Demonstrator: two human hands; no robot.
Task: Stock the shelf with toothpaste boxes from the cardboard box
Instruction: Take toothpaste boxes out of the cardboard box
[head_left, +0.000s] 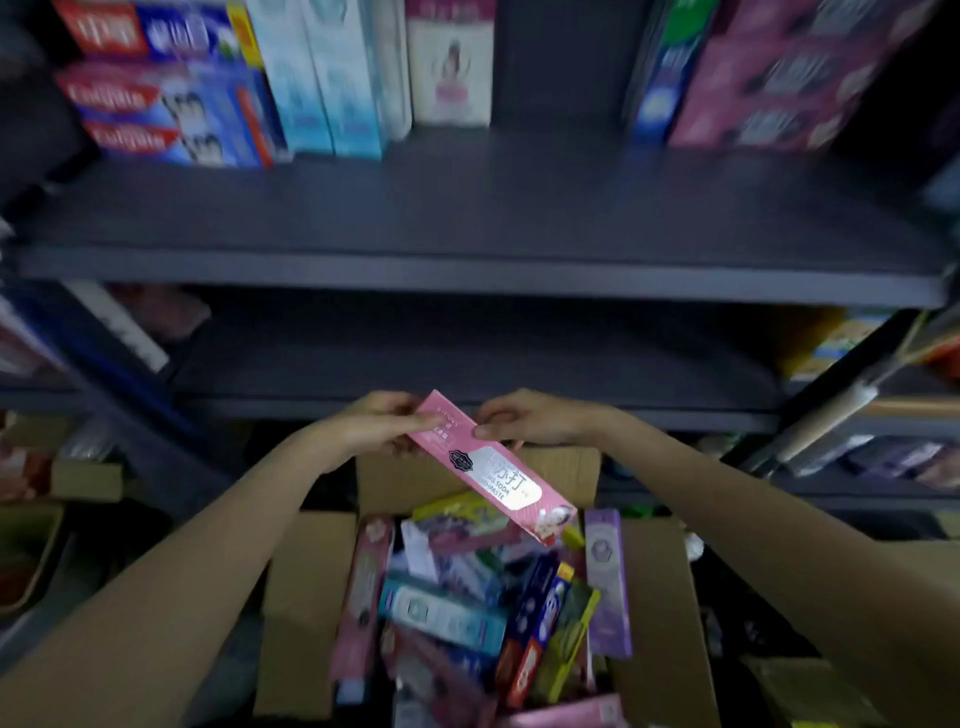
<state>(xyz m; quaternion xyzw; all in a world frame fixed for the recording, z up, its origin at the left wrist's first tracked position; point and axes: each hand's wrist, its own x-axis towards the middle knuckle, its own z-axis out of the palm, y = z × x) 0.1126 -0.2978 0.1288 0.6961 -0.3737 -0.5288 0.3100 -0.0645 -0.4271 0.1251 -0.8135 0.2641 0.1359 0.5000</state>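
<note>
A pink toothpaste box (493, 467) hangs slanted above the open cardboard box (306, 587). My left hand (376, 421) grips its upper end from the left. My right hand (524, 418) pinches the same end from the right, thumb on the box's edge. Its lower end points down over the carton. Several toothpaste boxes in pink, purple, teal, blue and green lie jumbled inside the cardboard box. Above my hands runs the dark grey shelf (467, 223).
At the shelf's back stand red-and-blue boxes (166, 104), pale blue boxes (327, 78), a white box (449, 62) and pink boxes (769, 78); a dark gap lies between white and blue-green ones. A lower shelf board (467, 364) runs behind my hands. Goods flank both sides.
</note>
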